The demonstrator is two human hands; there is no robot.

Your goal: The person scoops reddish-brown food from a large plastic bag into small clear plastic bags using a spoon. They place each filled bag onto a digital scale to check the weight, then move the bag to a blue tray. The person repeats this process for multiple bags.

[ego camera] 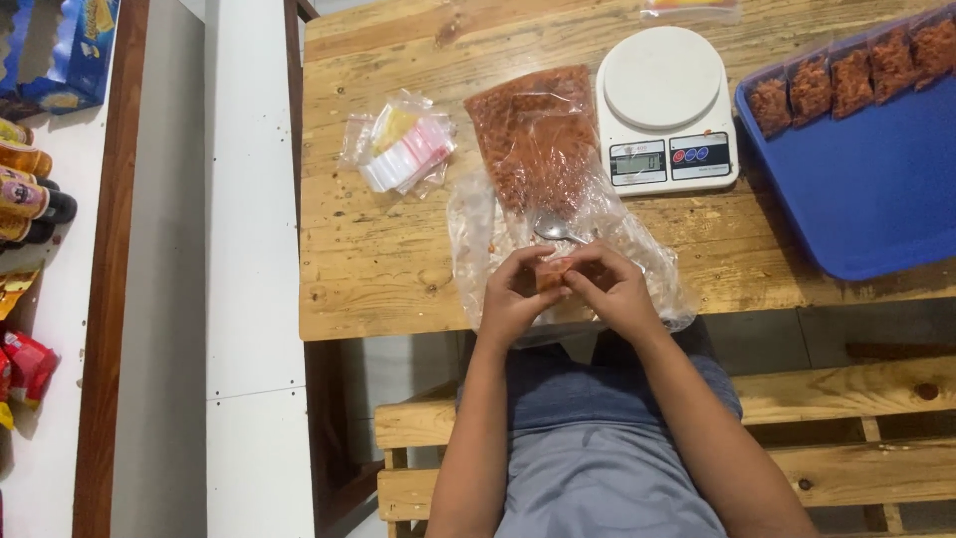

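fingers (558,271) of both hands pinched on small pkt (554,274)

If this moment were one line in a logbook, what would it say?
hands: left hand and right hand pinch small filled packet | under: big snack bag, spoon | near: scale, blue tray

Beside the one round-topped white kitchen scale (665,110), taken as the landmark, lies one large clear plastic bag of reddish-orange snack (538,149) to its left, with one metal spoon (558,232) below that bag. Right of the scale sits one blue plastic tray (866,199) holding five small filled packets (851,80) in a row. Further left of the scale lies one bundle of small empty clear bags (403,144).
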